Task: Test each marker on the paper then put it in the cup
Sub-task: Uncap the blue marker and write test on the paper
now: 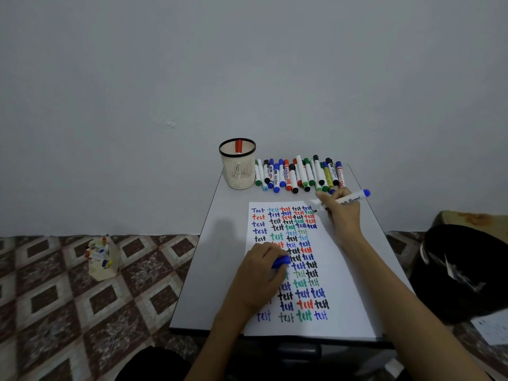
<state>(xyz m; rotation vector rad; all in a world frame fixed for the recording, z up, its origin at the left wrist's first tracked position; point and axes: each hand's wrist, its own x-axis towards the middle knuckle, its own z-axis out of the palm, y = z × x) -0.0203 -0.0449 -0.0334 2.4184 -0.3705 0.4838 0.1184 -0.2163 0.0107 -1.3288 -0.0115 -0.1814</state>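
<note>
The table (220, 243) sits mid-frame with the paper (343, 298) on it, most of the sheet already covered in coloured "test" words. At the table's far edge stands the cup (238, 171), holding one red marker (238, 146), and right of it lies a row of markers (299, 174). My left hand (261, 273) rests on the paper's middle, fingers curled round a blue cap (281, 261). My right hand (343, 213), at the sheet's upper right, grips the blue marker (350, 200) with its tip at the paper. I judge I am at the testing step. Next I would write, recap, then reach left to the cup.
</note>
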